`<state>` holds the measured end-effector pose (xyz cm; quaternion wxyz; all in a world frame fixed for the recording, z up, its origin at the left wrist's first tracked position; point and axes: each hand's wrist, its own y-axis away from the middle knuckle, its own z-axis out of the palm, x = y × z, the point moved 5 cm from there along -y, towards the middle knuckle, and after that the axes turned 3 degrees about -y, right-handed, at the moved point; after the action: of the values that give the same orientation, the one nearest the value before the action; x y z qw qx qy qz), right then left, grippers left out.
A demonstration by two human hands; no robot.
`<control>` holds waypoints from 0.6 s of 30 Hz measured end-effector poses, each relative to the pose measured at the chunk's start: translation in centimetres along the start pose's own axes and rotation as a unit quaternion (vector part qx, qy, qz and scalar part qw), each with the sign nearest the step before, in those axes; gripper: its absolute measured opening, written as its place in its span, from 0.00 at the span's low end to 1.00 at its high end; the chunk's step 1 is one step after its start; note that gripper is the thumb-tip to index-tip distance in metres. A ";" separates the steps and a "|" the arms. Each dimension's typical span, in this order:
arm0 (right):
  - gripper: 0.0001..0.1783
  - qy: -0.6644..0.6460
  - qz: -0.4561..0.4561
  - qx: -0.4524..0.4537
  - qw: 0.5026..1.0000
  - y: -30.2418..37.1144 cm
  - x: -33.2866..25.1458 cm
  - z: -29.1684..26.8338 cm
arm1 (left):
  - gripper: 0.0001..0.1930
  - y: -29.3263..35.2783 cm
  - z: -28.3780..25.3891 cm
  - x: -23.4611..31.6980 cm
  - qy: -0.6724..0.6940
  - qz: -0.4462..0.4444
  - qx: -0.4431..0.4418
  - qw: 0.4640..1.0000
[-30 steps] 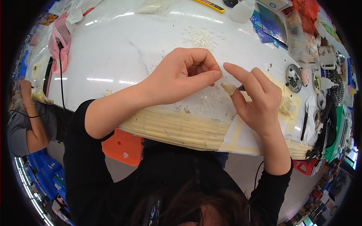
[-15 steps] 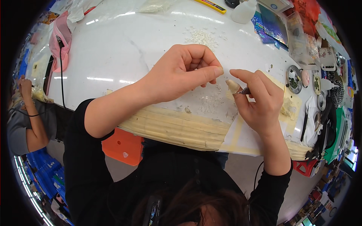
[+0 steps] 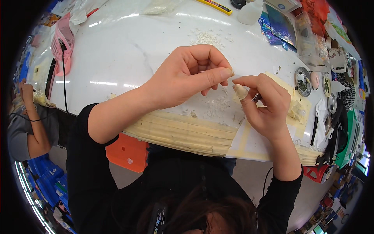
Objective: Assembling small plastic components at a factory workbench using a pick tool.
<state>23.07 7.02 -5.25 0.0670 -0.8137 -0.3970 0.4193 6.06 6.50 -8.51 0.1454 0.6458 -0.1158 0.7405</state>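
Observation:
Over the white table, my left hand (image 3: 191, 74) is closed in a pinch, thumb pressed against the index finger. Something tiny and yellowish shows at its fingertips, too small to name. Just to its right is my right hand (image 3: 269, 103), its index fingertip close to the left thumb tip. A cream-coloured wrap (image 3: 240, 92) covers my right thumb's tip. Inside the curled right fingers sits a small dark metal piece (image 3: 256, 98), mostly hidden, its kind not clear. Small white bits (image 3: 217, 107) lie scattered on the table beneath the hands.
Cream tape (image 3: 175, 130) lines the table's near edge. Another heap of white bits (image 3: 208, 38) lies beyond my hands. A white squeeze bottle (image 3: 250, 12) and holographic sheets (image 3: 282, 25) stand far right, with round metal dishes (image 3: 303, 81) nearer. A pink mesh pouch (image 3: 64, 41) lies left, near another person's arm (image 3: 35, 130).
My right hand has shifted slightly left, bringing its index fingertip nearer my left hand. The left thumb and fingertips have moved a little to the right, still pinched.

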 end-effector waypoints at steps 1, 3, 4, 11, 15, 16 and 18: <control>0.17 0.001 0.000 0.009 1.000 0.0 0.0 0.0 | 0.07 -0.1 -0.1 -0.1 -0.003 -0.005 0.004 1.000; 0.14 0.002 0.000 0.026 1.000 -0.1 -0.1 -0.1 | 0.07 -0.2 -0.2 -0.3 -0.010 -0.015 0.013 1.000; 0.14 0.006 -0.004 0.029 1.000 -0.1 -0.1 -0.1 | 0.07 -0.1 -0.2 -0.3 -0.010 -0.017 0.012 1.000; 0.13 0.022 -0.004 0.038 0.999 0.0 0.0 -0.3 | 0.07 -0.1 0.0 -0.2 -0.014 -0.022 -0.004 1.000; 0.11 0.023 0.007 0.034 0.999 -0.4 -0.6 -0.5 | 0.06 0.0 0.2 -0.3 -0.054 -0.013 -0.032 0.998; 0.10 0.008 0.013 0.032 0.999 -0.4 -0.5 -0.6 | 0.06 0.0 0.2 -0.2 -0.061 -0.005 -0.035 0.997; 0.08 -0.021 0.026 0.028 0.999 -0.3 -0.3 -0.7 | 0.06 0.1 0.2 -0.2 -0.076 0.010 -0.042 0.996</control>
<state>23.32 7.21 -4.45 0.0701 -0.8127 -0.3648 0.4489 6.27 6.35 -8.68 0.1555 0.6926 -0.1640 0.6850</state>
